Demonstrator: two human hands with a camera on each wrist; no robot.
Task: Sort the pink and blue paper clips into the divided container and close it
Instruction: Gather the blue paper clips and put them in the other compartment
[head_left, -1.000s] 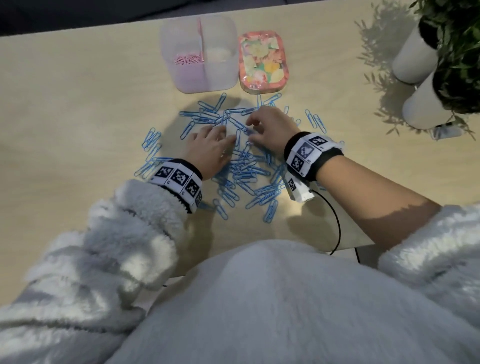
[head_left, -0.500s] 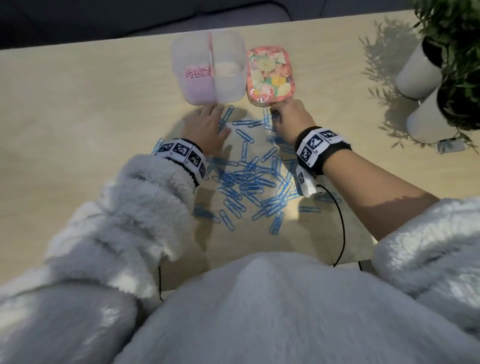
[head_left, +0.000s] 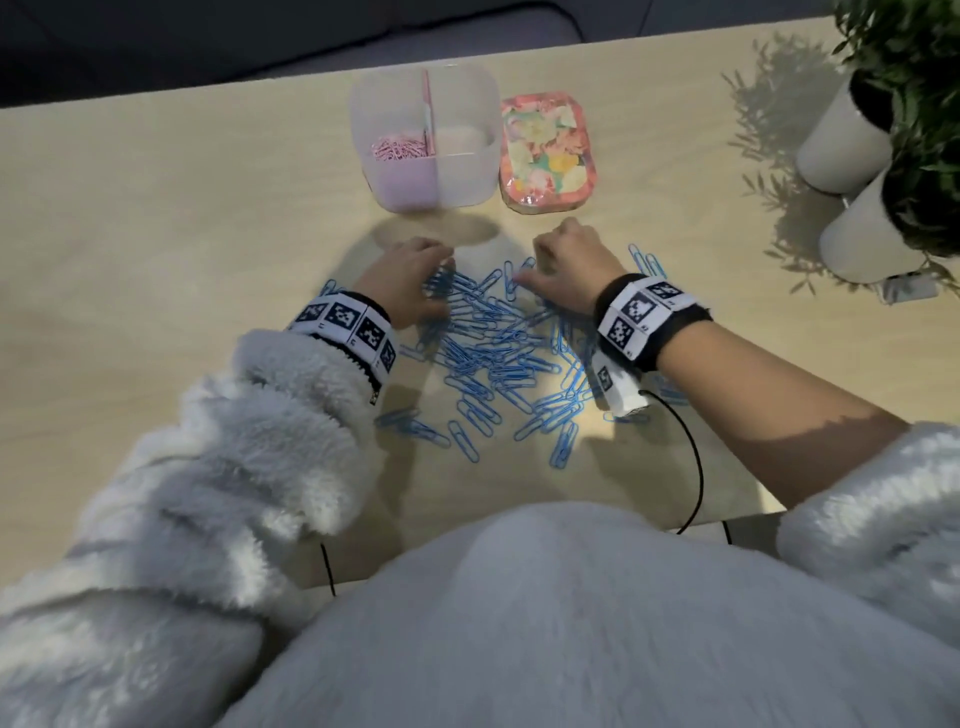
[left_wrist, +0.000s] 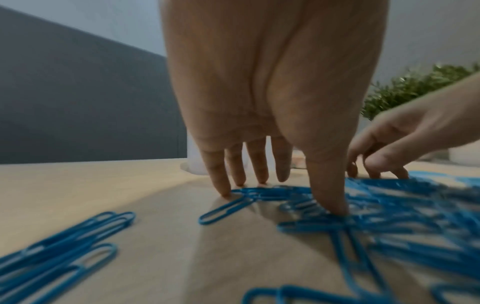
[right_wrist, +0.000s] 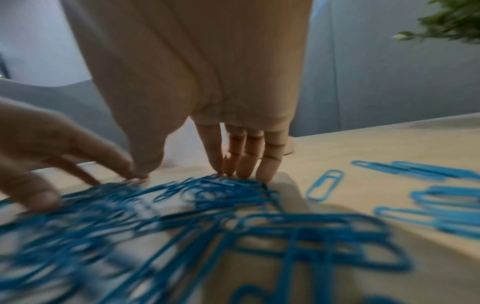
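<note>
- Left hand (head_left: 410, 280) — fingers spread and fairly straight, tips pressing down on the blue paper clips (head_left: 493, 353) at the far left edge of the heap; it pinches nothing.
- Right hand (head_left: 566, 265) — fingers side by side, tips on the clips at the heap's far right edge.
- The heap lies on the table (head_left: 156, 218) between the wrists.
- Container (head_left: 423, 140) stands open beyond the hands, pink clips (head_left: 397, 149) in its left half; its lid (head_left: 545, 150) lies just right of it.

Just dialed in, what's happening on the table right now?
A person has both hands down on a spread of blue paper clips. The left hand and right hand touch them with extended fingers, lifting none. The divided container stands open; pink clips fill its left compartment. Its floral lid lies beside it.
</note>
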